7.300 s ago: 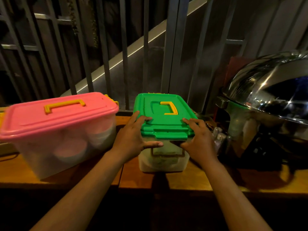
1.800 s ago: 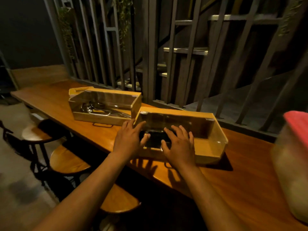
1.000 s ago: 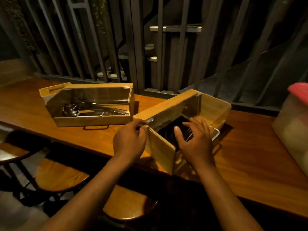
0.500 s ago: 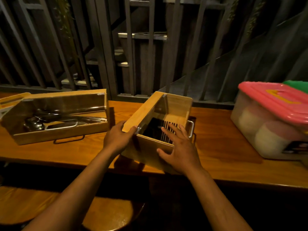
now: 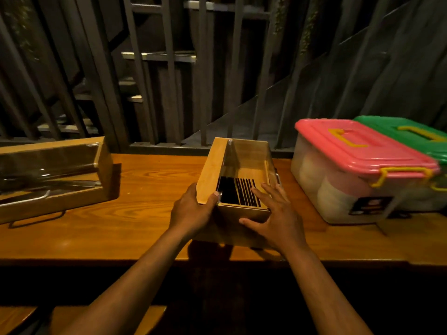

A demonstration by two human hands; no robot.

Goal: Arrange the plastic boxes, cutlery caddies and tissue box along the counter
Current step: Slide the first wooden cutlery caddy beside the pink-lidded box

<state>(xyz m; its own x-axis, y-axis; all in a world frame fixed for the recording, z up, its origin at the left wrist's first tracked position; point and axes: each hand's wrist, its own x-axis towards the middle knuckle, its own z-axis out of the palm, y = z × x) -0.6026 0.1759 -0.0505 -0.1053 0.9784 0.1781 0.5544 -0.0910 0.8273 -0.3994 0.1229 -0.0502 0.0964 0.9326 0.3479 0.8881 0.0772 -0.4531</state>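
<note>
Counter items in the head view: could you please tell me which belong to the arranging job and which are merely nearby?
Job:
- wooden cutlery caddy held by left hand and right hand
- second wooden caddy
- pink-lidded plastic box
- green-lidded plastic box

Nearby:
- dark metal railing
- wooden stool seat

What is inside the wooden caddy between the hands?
The wooden caddy holds a row of thin dark sticks, probably chopsticks. Its far half looks bare; the right hand covers one near corner.
</note>
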